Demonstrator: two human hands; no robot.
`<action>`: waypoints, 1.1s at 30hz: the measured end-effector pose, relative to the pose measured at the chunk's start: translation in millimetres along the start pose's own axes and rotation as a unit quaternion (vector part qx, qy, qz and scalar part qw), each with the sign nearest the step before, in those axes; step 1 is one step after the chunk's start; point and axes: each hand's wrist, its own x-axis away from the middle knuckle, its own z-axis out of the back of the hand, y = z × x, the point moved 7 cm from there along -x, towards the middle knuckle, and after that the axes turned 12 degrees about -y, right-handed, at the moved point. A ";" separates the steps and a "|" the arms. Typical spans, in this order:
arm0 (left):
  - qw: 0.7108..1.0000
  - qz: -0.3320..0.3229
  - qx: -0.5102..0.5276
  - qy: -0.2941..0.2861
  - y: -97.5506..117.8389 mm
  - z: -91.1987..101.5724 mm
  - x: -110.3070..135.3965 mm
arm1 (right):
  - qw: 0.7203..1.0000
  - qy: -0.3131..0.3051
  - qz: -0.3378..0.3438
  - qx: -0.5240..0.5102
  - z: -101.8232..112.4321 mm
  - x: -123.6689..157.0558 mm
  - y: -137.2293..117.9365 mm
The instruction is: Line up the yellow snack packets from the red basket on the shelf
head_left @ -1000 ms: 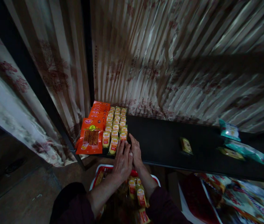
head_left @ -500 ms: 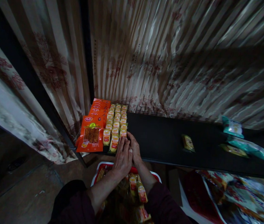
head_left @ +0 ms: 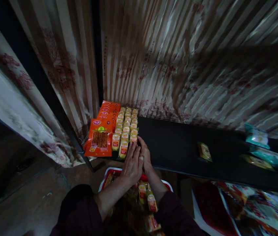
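My left hand (head_left: 132, 161) and my right hand (head_left: 145, 155) lie side by side at the near edge of a black shelf (head_left: 175, 147), fingers stretched out and pressed together. Their fingertips touch the near end of the rows of small yellow snack packets (head_left: 126, 127) laid out on the shelf. Orange snack bags (head_left: 101, 139) are stacked overlapping just to the left of those rows. Whether a packet sits under my fingers is hidden.
A red and white tray (head_left: 109, 175) with more yellow packets (head_left: 150, 201) sits below my arms. A lone yellow packet (head_left: 205, 151) lies mid-shelf, green bags (head_left: 257, 136) at its right end. Striped curtains (head_left: 178, 59) hang behind; printed bags (head_left: 249, 203) lie low right.
Both hands stay together at the yellow rows, with the fingertips slid slightly farther onto the shelf. The view has shifted a little as my head moved.
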 end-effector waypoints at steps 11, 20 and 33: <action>0.994 -0.102 -0.041 0.022 11.6 15.6 14.1 | 0.996 0.050 -0.006 0.071 7.0 6.6 -14.7; 0.974 0.029 -0.210 0.080 4.2 43.4 44.7 | 0.993 0.083 -0.003 0.084 10.6 19.6 -26.2; 0.975 0.064 -0.199 0.075 -19.7 37.0 33.3 | 0.996 0.064 -0.043 0.042 6.9 10.7 -15.3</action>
